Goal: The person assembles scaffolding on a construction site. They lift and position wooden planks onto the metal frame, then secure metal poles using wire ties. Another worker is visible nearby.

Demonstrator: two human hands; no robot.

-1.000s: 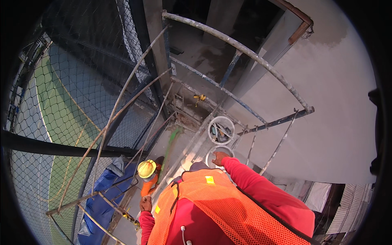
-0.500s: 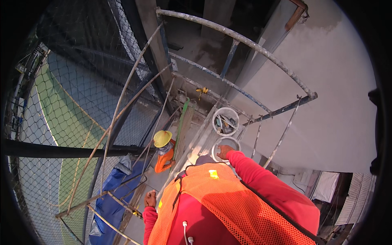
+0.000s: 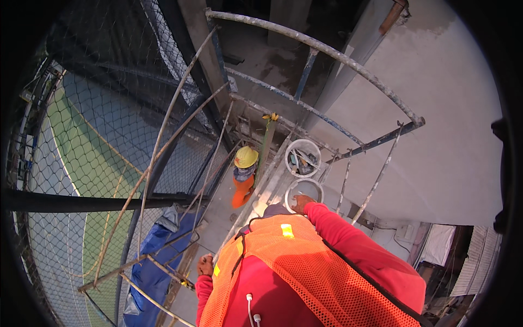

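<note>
I judged the bucket (image 3: 321,193) rigid, probably heavy, best held by its rim (image 3: 305,180). Right hand (image 3: 300,204) overlapped 7 o'clock; grip, I couldn't tell.

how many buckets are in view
2. The far bucket is just beyond the near bucket, which has the right hand at its near edge. More could be hidden from view.
</note>
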